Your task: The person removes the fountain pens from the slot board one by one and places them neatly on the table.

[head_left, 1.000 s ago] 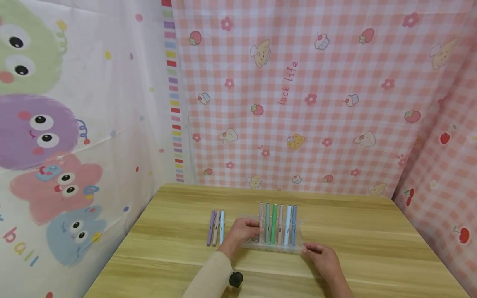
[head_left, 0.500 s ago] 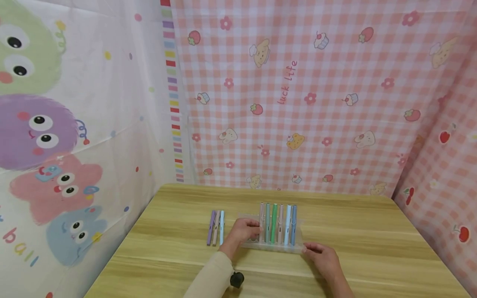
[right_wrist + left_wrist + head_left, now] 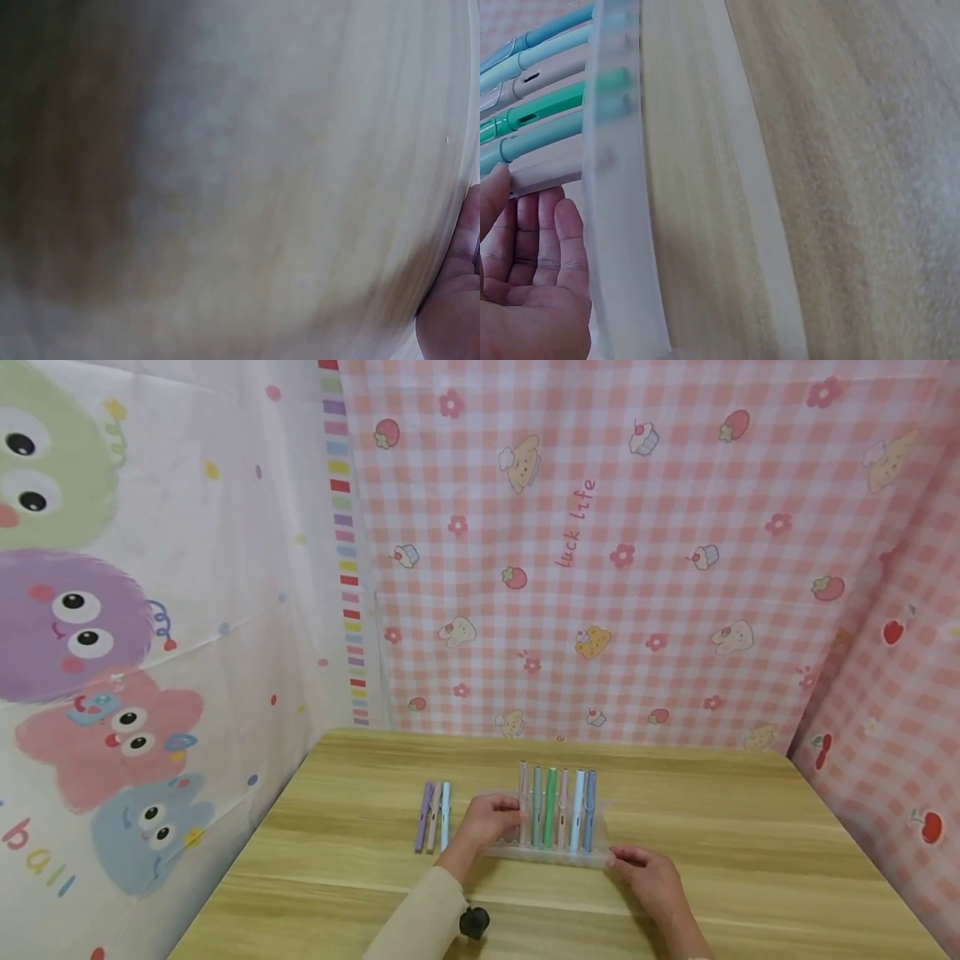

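In the head view a clear plastic pen holder (image 3: pixel 551 857) stands mid-table with several pens in a row. At the row's left end is a mauve pen (image 3: pixel 523 777), which my left hand (image 3: pixel 486 822) pinches between thumb and fingers; the left wrist view shows that pen (image 3: pixel 547 175) with its lower end at the holder's frosted strip (image 3: pixel 622 247). Beside it stand a grey-green pen (image 3: pixel 537 806), a green pen (image 3: pixel 551 802), a pinkish pen, a light blue pen and a blue pen (image 3: pixel 590 810). My right hand (image 3: pixel 651 877) grips the holder's front right corner.
Left of the holder a purple pen (image 3: pixel 424 817), a brownish pen (image 3: pixel 434 818) and a light blue pen (image 3: pixel 446 817) lie side by side on the wooden table (image 3: pixel 337 860). Patterned cloths (image 3: pixel 480 560) hang behind and at both sides.
The mauve pen in my left hand has risen slightly against its neighbours. My right hand stays at the holder's corner, and the view has shifted a little.
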Tool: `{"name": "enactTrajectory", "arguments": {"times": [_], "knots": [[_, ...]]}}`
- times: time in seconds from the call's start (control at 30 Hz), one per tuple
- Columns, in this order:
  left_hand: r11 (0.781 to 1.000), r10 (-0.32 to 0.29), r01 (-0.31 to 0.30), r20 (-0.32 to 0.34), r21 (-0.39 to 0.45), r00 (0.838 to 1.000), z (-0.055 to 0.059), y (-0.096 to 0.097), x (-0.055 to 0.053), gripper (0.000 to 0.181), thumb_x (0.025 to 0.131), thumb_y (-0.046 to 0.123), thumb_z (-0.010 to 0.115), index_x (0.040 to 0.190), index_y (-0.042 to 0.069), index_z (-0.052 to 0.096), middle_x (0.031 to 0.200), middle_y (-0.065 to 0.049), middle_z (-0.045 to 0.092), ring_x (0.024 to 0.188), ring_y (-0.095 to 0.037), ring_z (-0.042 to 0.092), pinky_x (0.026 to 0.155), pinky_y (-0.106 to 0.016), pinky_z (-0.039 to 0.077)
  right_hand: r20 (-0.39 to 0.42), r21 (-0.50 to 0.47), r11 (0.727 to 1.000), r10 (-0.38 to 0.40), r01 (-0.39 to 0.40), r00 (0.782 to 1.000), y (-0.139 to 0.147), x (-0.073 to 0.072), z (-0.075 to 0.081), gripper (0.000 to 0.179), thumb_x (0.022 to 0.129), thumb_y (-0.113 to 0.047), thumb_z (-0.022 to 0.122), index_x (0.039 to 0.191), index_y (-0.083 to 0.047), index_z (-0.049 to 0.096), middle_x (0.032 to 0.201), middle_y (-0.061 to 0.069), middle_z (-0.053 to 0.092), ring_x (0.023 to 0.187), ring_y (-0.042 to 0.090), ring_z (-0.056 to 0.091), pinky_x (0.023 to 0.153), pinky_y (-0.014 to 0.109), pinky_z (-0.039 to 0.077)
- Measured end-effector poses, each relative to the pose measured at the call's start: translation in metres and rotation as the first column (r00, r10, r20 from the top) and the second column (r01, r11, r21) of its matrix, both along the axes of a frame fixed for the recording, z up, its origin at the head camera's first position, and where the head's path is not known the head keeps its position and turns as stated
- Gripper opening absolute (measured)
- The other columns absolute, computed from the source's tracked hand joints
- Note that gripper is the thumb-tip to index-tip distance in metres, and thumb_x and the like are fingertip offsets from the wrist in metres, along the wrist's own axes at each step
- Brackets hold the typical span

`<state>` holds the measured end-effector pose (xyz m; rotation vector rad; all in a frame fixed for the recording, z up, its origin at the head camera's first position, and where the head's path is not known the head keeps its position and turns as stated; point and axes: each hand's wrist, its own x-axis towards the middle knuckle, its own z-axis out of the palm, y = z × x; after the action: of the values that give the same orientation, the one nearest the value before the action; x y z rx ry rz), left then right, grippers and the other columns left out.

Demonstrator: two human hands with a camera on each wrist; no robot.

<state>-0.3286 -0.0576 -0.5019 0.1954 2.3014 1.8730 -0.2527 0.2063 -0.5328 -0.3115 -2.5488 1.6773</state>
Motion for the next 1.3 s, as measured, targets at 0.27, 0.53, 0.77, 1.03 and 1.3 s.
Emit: {"name": "enactTrajectory", "arguments": {"times": [0.27,0.53,0.77,1.03,1.3], "knots": [[0.998,0.004,-0.003,-0.02,0.066,1.0,0.006,-0.002,-0.003,0.021,0.092,0.005,0.07,0.108,-0.008,0.068,0.099,-0.012,0.069,0.091,-0.02,0.066,0.083,-0.039,0.056,-0.001,-0.008,1.0,0.006,-0.006,1.0,-0.001,0.001,0.003,0.023,0.09,-0.014,0.074,0.107,0.002,0.073,0.107,0.013,0.072,0.104,0.026,0.061,0.082,0.028,0.047],[0.996,-0.004,0.006,-0.03,0.085,1.0,0.011,-0.005,-0.003,0.021,0.092,0.004,0.069,0.109,-0.009,0.067,0.099,-0.012,0.069,0.089,-0.019,0.065,0.083,-0.038,0.056,0.0,-0.006,1.0,0.015,-0.015,1.0,0.0,0.001,0.004,0.025,0.091,-0.013,0.073,0.11,0.002,0.072,0.111,0.017,0.07,0.107,0.032,0.061,0.083,0.029,0.047],[0.994,-0.023,0.025,-0.026,0.104,0.999,0.013,-0.007,-0.002,0.022,0.093,0.004,0.068,0.111,-0.01,0.066,0.099,-0.011,0.068,0.09,-0.02,0.065,0.085,-0.039,0.056,0.001,-0.001,1.0,0.022,-0.022,1.0,0.001,0.001,0.002,0.026,0.091,-0.014,0.073,0.111,0.003,0.072,0.111,0.016,0.07,0.106,0.03,0.061,0.082,0.029,0.048],[0.99,-0.043,0.047,-0.034,0.135,0.998,0.02,-0.008,0.001,0.024,0.093,0.005,0.068,0.112,-0.01,0.065,0.101,-0.011,0.068,0.092,-0.021,0.065,0.087,-0.039,0.055,0.007,0.003,1.0,0.02,-0.02,1.0,0.0,0.003,0.004,0.026,0.091,-0.015,0.073,0.111,0.003,0.072,0.11,0.016,0.07,0.106,0.031,0.061,0.082,0.029,0.048],[0.986,-0.027,0.026,0.006,0.165,1.0,0.031,-0.007,-0.001,0.022,0.092,0.006,0.069,0.109,-0.008,0.066,0.099,-0.01,0.068,0.088,-0.018,0.066,0.085,-0.037,0.056,-0.001,0.002,1.0,0.015,-0.015,1.0,-0.001,0.002,0.003,0.025,0.091,-0.013,0.073,0.109,0.004,0.072,0.109,0.015,0.071,0.107,0.031,0.061,0.081,0.028,0.048]]}}
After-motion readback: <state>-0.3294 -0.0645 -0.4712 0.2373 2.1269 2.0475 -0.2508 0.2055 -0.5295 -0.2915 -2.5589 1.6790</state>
